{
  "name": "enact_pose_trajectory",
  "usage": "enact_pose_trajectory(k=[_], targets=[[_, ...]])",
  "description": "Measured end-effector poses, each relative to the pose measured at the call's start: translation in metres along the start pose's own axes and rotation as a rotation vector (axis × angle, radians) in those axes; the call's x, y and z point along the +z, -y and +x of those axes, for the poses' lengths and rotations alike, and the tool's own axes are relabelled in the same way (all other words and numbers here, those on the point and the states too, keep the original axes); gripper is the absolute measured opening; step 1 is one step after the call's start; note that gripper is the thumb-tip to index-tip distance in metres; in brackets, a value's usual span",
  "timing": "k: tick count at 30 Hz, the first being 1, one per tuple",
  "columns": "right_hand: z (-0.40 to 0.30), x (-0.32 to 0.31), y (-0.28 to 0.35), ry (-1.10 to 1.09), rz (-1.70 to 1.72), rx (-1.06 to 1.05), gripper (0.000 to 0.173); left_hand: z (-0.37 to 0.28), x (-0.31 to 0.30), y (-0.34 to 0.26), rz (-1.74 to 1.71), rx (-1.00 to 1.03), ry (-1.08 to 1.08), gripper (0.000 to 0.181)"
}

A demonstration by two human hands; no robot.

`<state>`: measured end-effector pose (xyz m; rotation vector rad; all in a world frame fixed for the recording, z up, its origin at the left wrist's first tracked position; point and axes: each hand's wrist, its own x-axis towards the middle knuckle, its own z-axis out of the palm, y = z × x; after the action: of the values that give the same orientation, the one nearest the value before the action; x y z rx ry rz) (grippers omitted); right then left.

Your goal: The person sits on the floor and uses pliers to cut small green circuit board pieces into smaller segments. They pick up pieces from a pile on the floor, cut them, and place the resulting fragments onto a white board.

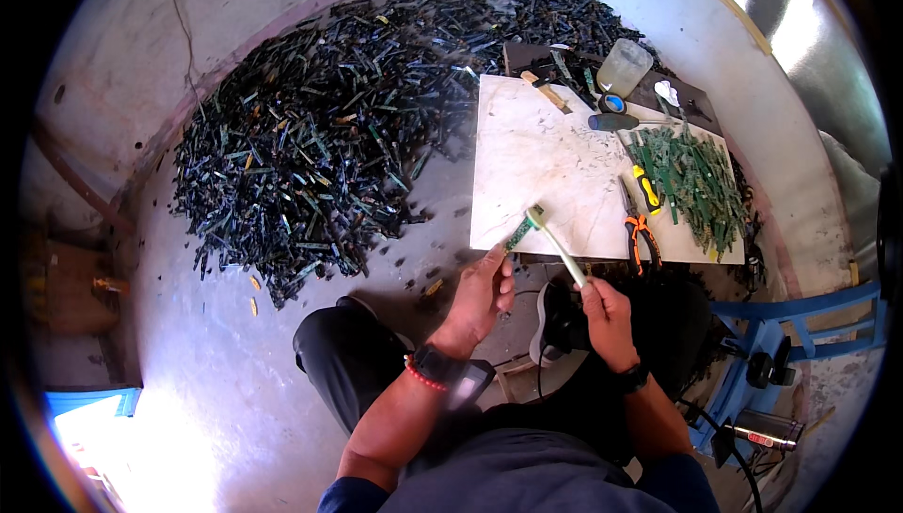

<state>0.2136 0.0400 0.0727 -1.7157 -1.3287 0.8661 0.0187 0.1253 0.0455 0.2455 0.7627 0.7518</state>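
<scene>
Between the thumb and fingers of my left hand [480, 294] is a narrow green circuit board strip [520, 234], tilted up to the right. My right hand [608, 319] grips the handle of a pale green toothbrush [563, 252]. The brush head meets the upper end of the strip; whether the bristles press on it is hard to see. Both lie over the near edge of a white board [543, 153]. Orange-and-black long-nose pliers [640, 234] rest on the board to the right, beside a yellow-handled tool [646, 190]. Further right is a heap of green circuit board strips [695, 181].
A large pile of dark strips [310, 139] covers the floor at left and back. Toward the board's far side are a screwdriver [614, 122], a roll of tape [612, 103] and a translucent plastic container [625, 67]. A blue chair [762, 358] with a metal flask [767, 431] stands at right.
</scene>
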Motion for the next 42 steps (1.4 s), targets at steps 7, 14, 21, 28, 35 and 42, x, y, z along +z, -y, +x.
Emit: enact_pose_trajectory(k=[7, 14, 21, 28, 35, 42], targets=[[0.007, -0.006, -0.007, -0.135, 0.018, 0.041, 0.023, 0.0, -0.002, -0.001, -0.006, 0.012, 0.037, 0.025], [-0.009, -0.008, 0.001, -0.083, 0.222, 0.133, 0.023, 0.001, 0.001, 0.005, 0.126, 0.138, -0.037, 0.025], [-0.004, -0.009, -0.002, -0.15, 0.032, 0.001, 0.022, 0.001, 0.001, 0.01, 0.333, 0.219, -0.052, 0.029], [-0.001, -0.012, 0.003, -0.144, 0.049, -0.01, 0.024, 0.0, 0.002, 0.01, 0.434, 0.267, -0.056, 0.035], [0.001, -0.009, 0.0, -0.181, 0.082, 0.014, 0.019, -0.005, 0.006, 0.006, 0.49, 0.274, -0.056, 0.037], [0.003, -0.011, 0.007, -0.179, 0.011, -0.018, 0.021, -0.005, 0.005, 0.006, 0.511, 0.269, -0.067, 0.037]])
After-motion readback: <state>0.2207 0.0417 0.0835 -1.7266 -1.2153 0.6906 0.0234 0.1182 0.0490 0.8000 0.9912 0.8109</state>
